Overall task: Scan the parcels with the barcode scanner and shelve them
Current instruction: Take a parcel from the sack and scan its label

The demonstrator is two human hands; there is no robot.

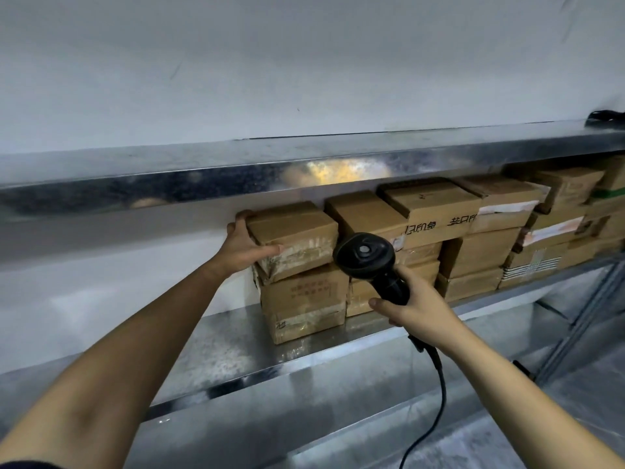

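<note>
A small brown cardboard parcel (297,236) lies on top of a larger taped box (304,301) at the left end of a row of parcels on the metal shelf (216,353). My left hand (243,245) grips the small parcel's left end, thumb on its front face and fingers over the far corner. My right hand (416,308) holds the handle of a black barcode scanner (365,253). The scanner's head sits just right of the small parcel's front face. Its cable (436,401) hangs down toward the bottom of the view.
Several more cardboard parcels (473,231) are stacked in two or three layers along the shelf to the right. A metal shelf board (236,170) runs close above the stacks. A white wall is behind, and a bare stretch of shelf lies left of the parcels.
</note>
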